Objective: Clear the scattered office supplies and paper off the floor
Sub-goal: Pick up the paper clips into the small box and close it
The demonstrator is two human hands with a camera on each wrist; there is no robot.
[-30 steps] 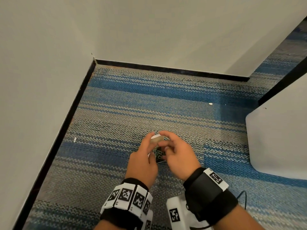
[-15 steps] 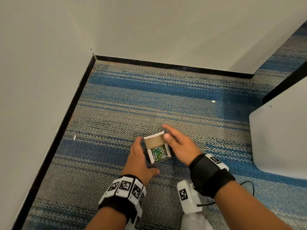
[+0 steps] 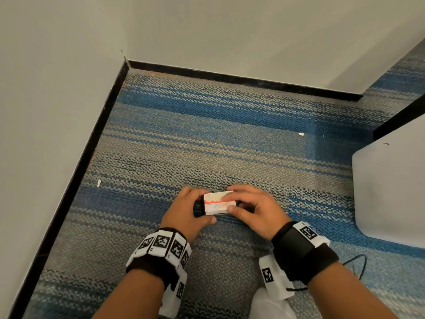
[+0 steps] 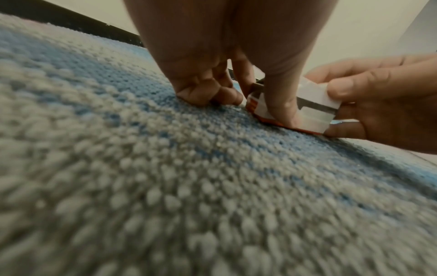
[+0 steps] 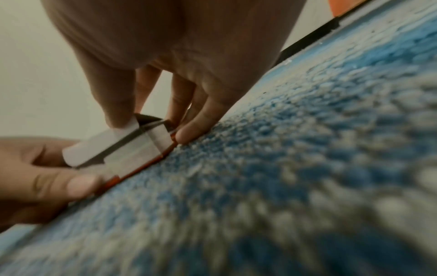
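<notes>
A blue-and-grey striped loop carpet [image 3: 207, 143] fills a corner between pale walls edged with black skirting. On it, near the middle, sits one small white cardboard box with a red stripe and printed lid [image 3: 219, 203], flat on the pile. The lid flap looks only partly seated in the wrist views, with a dark gap under it. The left hand [image 3: 186, 211] grasps the box's left end, thumb on the near side and fingers curled down by the far side. The right hand [image 3: 255, 209] pinches the right end, thumb pressing the flap. The box should be light and thin-walled, easy to crush, and likely to spill if tipped while the flap is loose. It is best held by the short ends with the lid pressed down. Counted: one box, two hands, and two white paper scraps, one near the left skirting [image 3: 99, 182], one far right [image 3: 300, 134]. A pale rounded plastic object [image 3: 391, 192] stands to the right.
</notes>
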